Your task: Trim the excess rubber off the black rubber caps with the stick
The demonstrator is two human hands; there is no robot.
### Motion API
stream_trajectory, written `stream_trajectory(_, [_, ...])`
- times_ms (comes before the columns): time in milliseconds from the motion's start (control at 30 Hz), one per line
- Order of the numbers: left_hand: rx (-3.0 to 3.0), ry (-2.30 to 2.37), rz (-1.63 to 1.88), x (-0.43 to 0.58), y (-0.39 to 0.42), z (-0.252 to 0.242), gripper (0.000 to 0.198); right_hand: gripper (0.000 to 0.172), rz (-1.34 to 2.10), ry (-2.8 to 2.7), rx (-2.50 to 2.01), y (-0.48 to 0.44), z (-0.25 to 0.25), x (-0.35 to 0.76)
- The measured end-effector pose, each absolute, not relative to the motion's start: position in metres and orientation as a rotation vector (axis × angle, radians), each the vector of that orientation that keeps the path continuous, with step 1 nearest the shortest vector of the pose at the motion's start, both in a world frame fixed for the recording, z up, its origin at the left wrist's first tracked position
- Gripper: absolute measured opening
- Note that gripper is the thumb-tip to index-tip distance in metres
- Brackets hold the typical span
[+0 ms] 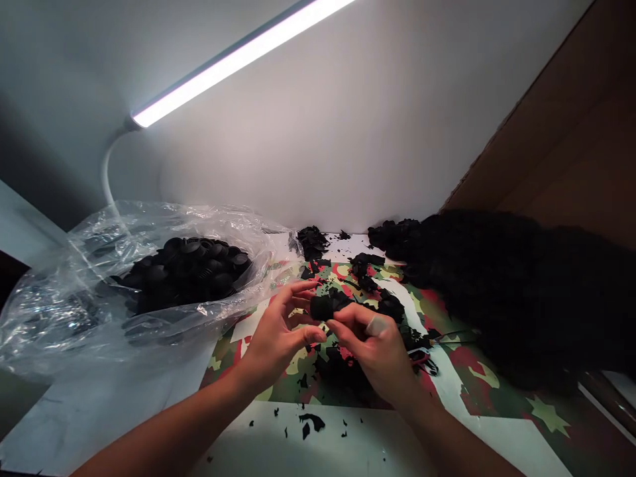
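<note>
My left hand and my right hand meet over the middle of the table, both pinched on a small black rubber piece held between the fingertips. The left thumb and fingers curl round its left side, the right thumb and forefinger grip its right side. Black trimmings lie on the camouflage-patterned mat under the hands.
A clear plastic bag at the left holds several round black caps. A big heap of black parts fills the right side. Small scrap piles lie by the white wall. A lit tube lamp hangs above.
</note>
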State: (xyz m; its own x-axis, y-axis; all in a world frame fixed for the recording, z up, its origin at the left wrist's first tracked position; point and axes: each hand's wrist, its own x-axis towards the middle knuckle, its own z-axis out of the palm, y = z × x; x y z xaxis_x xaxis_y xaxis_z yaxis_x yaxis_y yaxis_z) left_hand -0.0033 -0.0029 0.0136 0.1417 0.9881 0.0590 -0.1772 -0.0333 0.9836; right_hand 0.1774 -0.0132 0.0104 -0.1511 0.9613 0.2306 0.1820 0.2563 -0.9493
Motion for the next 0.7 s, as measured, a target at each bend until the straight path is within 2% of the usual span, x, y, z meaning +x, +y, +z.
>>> stream_trajectory(67, [1.167, 0.992, 1.119, -0.006, -0.001, 0.014, 0.050, 0.014, 0.767, -1.726, -1.034, -0.012, 0.005, 0.178])
stream_trajectory(133, [1.169, 1.022, 1.073, -0.009, 0.002, 0.014, 0.040, 0.010, 0.679, -1.842, -0.963, -0.011, 0.001, 0.179])
stream_trajectory(233, [1.184, 1.034, 1.082, -0.010, 0.004, 0.014, 0.040, 0.016, 0.692, -1.849, -1.037, -0.009, 0.001, 0.182])
stream_trajectory(400, [1.395, 1.078, 1.141, -0.008, 0.003, 0.013, 0.049, 0.025, 0.897, -1.617, -1.183, -0.007, 0.006, 0.185])
stream_trajectory(567, [1.688, 1.101, 1.142, -0.006, 0.001, 0.011, 0.044, 0.035, 1.182, -1.593, -1.125, -0.008, 0.007, 0.179])
stream_trajectory(700, [1.493, 1.055, 1.141, -0.006, 0.001, 0.012, 0.036, 0.036, 1.341, -1.467, -1.060, -0.011, 0.010, 0.176])
